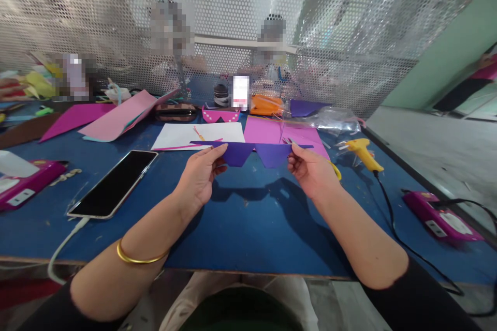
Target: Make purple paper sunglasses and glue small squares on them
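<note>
A purple glasses-shaped cutout (271, 154) is held up level above the blue table, casting a shadow below it. My left hand (202, 173) pinches its left part between thumb and fingers. At the other end my right hand (310, 168) grips the right part the same way. Behind it lie a white sheet (174, 134) with thin pink strips and a pink-violet sheet (264, 132). Pink glasses (221, 115) with white squares stand farther back. Scissors, partly hidden by my right hand, show a yellow handle (336, 170).
A yellow glue gun (363, 153) with a black cord lies at the right, near a magenta power strip (442, 217). To the left are a charging phone (114, 183), another magenta power strip (33, 183) and pink sheets (116, 116). Perforated metal mesh (240, 5) rises behind the table (248, 238).
</note>
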A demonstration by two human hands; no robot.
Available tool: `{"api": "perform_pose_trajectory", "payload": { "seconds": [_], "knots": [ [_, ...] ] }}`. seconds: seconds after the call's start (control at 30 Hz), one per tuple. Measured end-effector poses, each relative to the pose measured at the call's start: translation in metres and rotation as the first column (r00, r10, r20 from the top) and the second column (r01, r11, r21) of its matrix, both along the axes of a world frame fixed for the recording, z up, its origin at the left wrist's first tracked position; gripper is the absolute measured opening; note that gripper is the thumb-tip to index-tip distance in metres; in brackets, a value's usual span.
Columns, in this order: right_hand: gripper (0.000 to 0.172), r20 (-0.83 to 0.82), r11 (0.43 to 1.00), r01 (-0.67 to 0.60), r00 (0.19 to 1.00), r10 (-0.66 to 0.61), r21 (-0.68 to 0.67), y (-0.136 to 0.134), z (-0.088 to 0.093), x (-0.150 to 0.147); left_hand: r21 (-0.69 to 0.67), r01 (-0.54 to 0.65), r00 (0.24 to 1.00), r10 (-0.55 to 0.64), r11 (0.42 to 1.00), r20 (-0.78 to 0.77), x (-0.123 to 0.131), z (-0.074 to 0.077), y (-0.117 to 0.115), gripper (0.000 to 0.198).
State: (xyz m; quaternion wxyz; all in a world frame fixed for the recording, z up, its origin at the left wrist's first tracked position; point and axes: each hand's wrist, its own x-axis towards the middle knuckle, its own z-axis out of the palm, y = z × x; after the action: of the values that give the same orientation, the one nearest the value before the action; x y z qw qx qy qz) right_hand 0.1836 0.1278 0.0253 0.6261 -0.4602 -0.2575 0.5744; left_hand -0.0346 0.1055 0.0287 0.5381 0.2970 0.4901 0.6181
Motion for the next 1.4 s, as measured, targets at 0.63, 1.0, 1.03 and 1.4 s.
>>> {"api": "perform_pose_trajectory", "payload": {
  "seconds": [0.63, 1.0, 1.03, 1.4],
  "knots": [
    [0.025, 0.024, 0.997, 0.081, 0.996, -0.081, -0.004, 0.002, 0.001, 0.003, 0.047, 0.007, 0.999, -0.008, 0.999, 0.035, -0.002, 0.003, 0.0, 0.027],
    [0.024, 0.032, 0.996, 0.086, 0.996, -0.087, 0.032, 0.004, -0.001, 0.003, 0.024, -0.004, 0.996, 0.002, 1.0, 0.084, -0.005, 0.001, 0.003, 0.021],
    [0.023, 0.029, 0.996, 0.083, 0.996, -0.084, 0.029, 0.004, -0.001, 0.003, 0.02, -0.007, 0.996, 0.005, 1.0, 0.089, -0.005, 0.002, 0.003, 0.019],
    [0.017, -0.111, 0.995, -0.042, 0.993, 0.033, -0.087, 0.002, 0.002, 0.002, -0.069, 0.024, 0.963, -0.005, 0.997, 0.269, -0.007, 0.002, 0.012, 0.019]
  ]
}}
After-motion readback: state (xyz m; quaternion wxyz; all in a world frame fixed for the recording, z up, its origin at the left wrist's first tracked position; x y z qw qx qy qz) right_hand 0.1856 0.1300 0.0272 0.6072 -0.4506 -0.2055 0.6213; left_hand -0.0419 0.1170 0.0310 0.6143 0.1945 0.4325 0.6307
